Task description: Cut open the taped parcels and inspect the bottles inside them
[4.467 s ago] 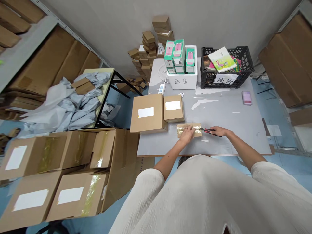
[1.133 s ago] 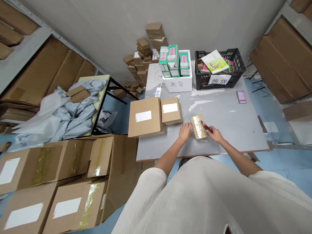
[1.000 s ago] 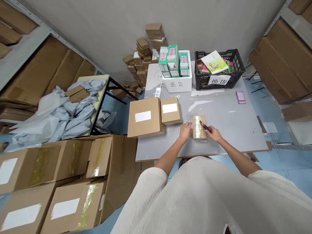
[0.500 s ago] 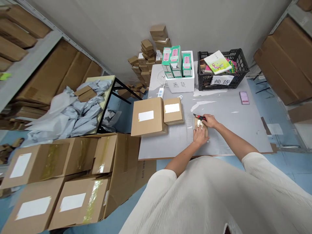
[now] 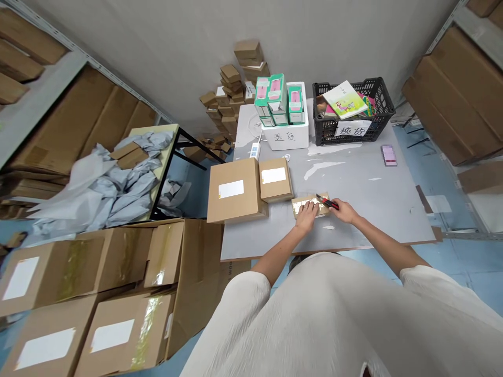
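Note:
A small taped cardboard box (image 5: 297,203) lies lengthwise on the grey table (image 5: 353,183), near its front edge. My left hand (image 5: 307,215) rests on top of this box with its fingers spread. A red and black utility knife (image 5: 329,203) is gripped in my right hand (image 5: 344,212), its tip over the right part of the box's taped top. Just left of the small box stand a medium carton (image 5: 275,186) and a larger carton (image 5: 236,207), both with white labels.
A white foam bin (image 5: 288,139) of green boxes and a black crate (image 5: 328,131) of books stand at the table's back. A phone (image 5: 389,155) lies right. Large cartons (image 5: 113,309) fill the lower left.
The small box has turned from pointing away from me to lying sideways, and has shifted left. My left hand has moved left with it, and the knife now reaches over the box top.

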{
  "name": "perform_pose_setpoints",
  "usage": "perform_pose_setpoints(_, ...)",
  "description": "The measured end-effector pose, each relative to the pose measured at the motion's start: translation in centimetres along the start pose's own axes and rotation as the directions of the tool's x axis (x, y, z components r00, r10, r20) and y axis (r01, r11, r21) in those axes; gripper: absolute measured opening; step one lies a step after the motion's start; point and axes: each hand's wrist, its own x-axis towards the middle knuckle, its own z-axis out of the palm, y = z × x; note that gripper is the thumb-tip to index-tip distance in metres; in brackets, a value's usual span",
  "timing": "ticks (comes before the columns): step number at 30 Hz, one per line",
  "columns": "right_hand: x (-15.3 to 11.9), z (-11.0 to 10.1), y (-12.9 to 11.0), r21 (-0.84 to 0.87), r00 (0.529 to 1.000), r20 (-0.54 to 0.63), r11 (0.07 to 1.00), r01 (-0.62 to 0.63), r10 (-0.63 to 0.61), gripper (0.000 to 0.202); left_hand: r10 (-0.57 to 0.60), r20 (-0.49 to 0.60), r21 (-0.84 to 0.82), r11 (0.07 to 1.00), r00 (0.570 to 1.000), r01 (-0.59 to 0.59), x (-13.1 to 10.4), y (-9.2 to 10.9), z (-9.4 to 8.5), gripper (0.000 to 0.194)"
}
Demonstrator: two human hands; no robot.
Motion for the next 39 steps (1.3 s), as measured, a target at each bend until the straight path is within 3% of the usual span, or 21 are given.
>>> perform_pose_setpoints(4, -0.2, 0.4, 0.2, 0.199, 0.999, 0.039, 0.980, -0.014, 0.006, 0.032, -0.006, -0.018, 0.007, 1.000, 1.000, 0.006, -0.1, -0.4, -0.4, 0.075)
perform_pose_setpoints(8, 0.5, -1.6, 1.4, 0.284, 0.992, 0.078, 0.952, -0.116, 0.098, 0.029, -0.010, -0.031, -0.044, 0.999, 0.999, 0.008, 0.5, 0.1, -0.9, 0.056)
perform_pose_setpoints(14, 0.5, -5.2, 3.6, 0.294, 0.972, 0.141, 0.929, -0.223, 0.188, 0.028, -0.014, 0.001, -0.088, 0.996, 1.000, 0.014, 1.7, 0.5, -0.9, 0.053)
perform_pose_setpoints(20, 0.0, -6.1, 4.0, 0.293, 0.967, 0.207, 0.934, -0.203, 0.145, 0.032, -0.019, 0.031, -0.098, 0.995, 0.999, 0.022, 2.2, 0.2, -0.6, 0.056)
perform_pose_setpoints(27, 0.9, -7.1, 3.7, -0.037, 0.989, 0.146, 0.999, 0.004, 0.001, 0.033, -0.047, 0.024, -0.128, 0.991, 0.999, 0.050, 2.2, 0.2, -0.1, 0.051)
perform_pose_setpoints(33, 2.3, -7.1, 3.2, -0.272, 0.980, 0.192, 0.956, 0.108, -0.057, 0.034, -0.030, 0.048, -0.113, 0.993, 0.998, 0.035, 1.8, 0.1, -0.5, 0.050)
perform_pose_setpoints(39, 4.8, -6.5, 2.5, -0.396, 0.962, 0.238, 0.892, 0.220, -0.132, 0.020, -0.013, 0.028, -0.110, 0.994, 1.000, 0.016, 1.4, 0.2, -0.6, 0.054)
